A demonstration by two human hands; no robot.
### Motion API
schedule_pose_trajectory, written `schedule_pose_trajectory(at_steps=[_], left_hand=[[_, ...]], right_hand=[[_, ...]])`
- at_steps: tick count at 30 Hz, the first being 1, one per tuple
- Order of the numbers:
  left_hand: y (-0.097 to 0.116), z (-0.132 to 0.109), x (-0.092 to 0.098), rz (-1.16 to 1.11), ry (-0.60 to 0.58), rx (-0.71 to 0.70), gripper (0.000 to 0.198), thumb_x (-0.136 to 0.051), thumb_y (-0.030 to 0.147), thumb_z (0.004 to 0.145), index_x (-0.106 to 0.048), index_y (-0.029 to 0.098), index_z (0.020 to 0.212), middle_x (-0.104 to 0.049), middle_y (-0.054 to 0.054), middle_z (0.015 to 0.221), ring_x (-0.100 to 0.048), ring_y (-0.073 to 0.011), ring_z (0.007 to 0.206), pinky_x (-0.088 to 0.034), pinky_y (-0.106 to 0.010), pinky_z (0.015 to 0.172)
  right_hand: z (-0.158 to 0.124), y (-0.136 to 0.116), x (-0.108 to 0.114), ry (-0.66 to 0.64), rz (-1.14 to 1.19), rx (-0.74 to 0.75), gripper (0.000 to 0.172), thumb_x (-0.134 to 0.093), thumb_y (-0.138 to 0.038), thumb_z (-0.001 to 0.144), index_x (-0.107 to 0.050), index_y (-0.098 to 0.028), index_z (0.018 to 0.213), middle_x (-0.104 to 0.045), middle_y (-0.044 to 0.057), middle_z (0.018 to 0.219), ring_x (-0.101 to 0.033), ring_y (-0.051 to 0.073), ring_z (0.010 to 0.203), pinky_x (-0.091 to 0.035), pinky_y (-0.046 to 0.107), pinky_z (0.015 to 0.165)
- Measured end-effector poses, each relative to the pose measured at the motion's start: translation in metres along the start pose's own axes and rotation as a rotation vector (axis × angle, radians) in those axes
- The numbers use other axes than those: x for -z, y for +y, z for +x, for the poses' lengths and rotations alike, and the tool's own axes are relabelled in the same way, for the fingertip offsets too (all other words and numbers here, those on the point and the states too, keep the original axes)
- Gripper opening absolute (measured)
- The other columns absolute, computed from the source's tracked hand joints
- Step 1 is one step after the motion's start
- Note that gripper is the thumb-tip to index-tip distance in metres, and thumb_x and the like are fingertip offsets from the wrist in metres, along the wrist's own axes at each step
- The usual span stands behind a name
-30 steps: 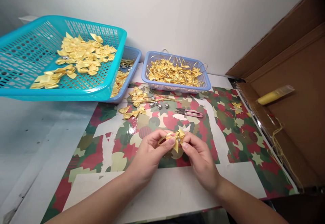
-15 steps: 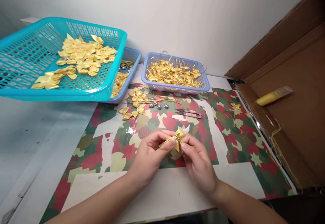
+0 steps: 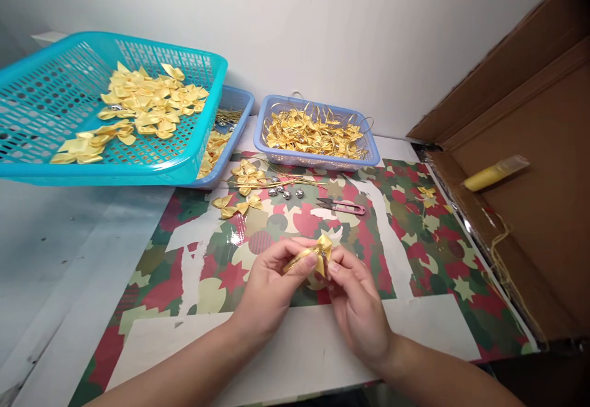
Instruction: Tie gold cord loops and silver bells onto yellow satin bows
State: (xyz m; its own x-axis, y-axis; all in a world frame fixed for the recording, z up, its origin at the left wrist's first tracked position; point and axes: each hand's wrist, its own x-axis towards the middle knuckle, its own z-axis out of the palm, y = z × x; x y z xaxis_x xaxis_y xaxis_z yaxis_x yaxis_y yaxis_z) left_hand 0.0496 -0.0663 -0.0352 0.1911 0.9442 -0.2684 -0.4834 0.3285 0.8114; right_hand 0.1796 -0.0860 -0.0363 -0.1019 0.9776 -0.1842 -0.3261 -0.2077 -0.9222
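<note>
Both hands pinch one yellow bow (image 3: pixel 324 246) above the patterned mat (image 3: pixel 433 253).
We see the left hand (image 3: pixel 270 287) with thumb and forefinger closed on the bow's gold cord end, and the right hand (image 3: pixel 357 312) closed tight on its other side. The bow sits between the fingertips, just above the mat's middle. Further out: pink snips (image 3: pixel 343 206), silver bells (image 3: pixel 286 193), loose bows (image 3: pixel 235 204). Behind those, a blue basket (image 3: pixel 318 160) of corded bows and a teal basket (image 3: pixel 138 170) of plain bows.
</note>
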Motion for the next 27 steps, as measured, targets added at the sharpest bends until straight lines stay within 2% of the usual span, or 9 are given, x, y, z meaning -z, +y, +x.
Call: schedule_pose_trajectory(at_steps=[4, 8, 11, 16, 27], left_hand=[[-0.002, 0.001, 0.001, -0.024, -0.030, 0.016, 0.018, -0.076, 0.030, 0.077, -0.067, 0.018, 0.068, -0.064, 0.000, 0.086, -0.059, -0.0117, 0.078, -0.047, -0.020, 0.069], [-0.001, 0.002, 0.003, -0.015, -0.051, 0.070, 0.023, -0.075, 0.033, 0.078, -0.063, 0.017, 0.067, -0.063, 0.000, 0.080, -0.056, -0.0106, 0.072, -0.045, -0.020, 0.065], [0.002, 0.003, 0.005, -0.023, -0.060, 0.141, 0.024, -0.075, 0.036, 0.077, -0.061, 0.017, 0.070, -0.059, 0.002, 0.071, -0.050, -0.0086, 0.063, -0.040, -0.019, 0.059], [0.006, 0.005, 0.009, -0.036, -0.102, 0.190, 0.028, -0.078, 0.038, 0.073, -0.060, 0.016, 0.068, -0.055, 0.003, 0.068, -0.045, -0.0081, 0.061, -0.035, -0.020, 0.058], [0.013, 0.005, 0.008, 0.018, -0.131, 0.234, 0.030, -0.076, 0.037, 0.071, -0.056, 0.016, 0.063, -0.049, 0.003, 0.062, -0.042, -0.0100, 0.060, -0.031, -0.022, 0.058]], right_hand=[[0.000, 0.001, 0.000, 0.002, -0.013, 0.005, 0.028, -0.052, -0.035, 0.089, -0.043, -0.021, 0.067, -0.035, -0.002, 0.067, -0.029, 0.013, 0.063, -0.028, 0.027, 0.059], [0.001, 0.001, 0.003, -0.036, -0.032, 0.038, 0.027, -0.050, -0.032, 0.091, -0.042, -0.021, 0.068, -0.035, -0.003, 0.068, -0.030, 0.013, 0.063, -0.028, 0.027, 0.059], [0.004, -0.007, 0.007, -0.098, -0.212, 0.114, 0.026, -0.046, -0.030, 0.093, -0.041, -0.021, 0.068, -0.036, -0.003, 0.066, -0.032, 0.013, 0.063, -0.029, 0.027, 0.058], [0.010, -0.028, 0.016, -0.195, -0.651, 0.348, 0.024, -0.043, -0.019, 0.091, -0.039, -0.021, 0.067, -0.038, -0.002, 0.065, -0.036, 0.014, 0.062, -0.029, 0.028, 0.057], [0.017, -0.042, 0.022, -0.310, -0.921, 0.520, 0.021, -0.041, -0.011, 0.085, -0.037, -0.022, 0.068, -0.038, -0.002, 0.063, -0.036, 0.014, 0.061, -0.031, 0.031, 0.060]])
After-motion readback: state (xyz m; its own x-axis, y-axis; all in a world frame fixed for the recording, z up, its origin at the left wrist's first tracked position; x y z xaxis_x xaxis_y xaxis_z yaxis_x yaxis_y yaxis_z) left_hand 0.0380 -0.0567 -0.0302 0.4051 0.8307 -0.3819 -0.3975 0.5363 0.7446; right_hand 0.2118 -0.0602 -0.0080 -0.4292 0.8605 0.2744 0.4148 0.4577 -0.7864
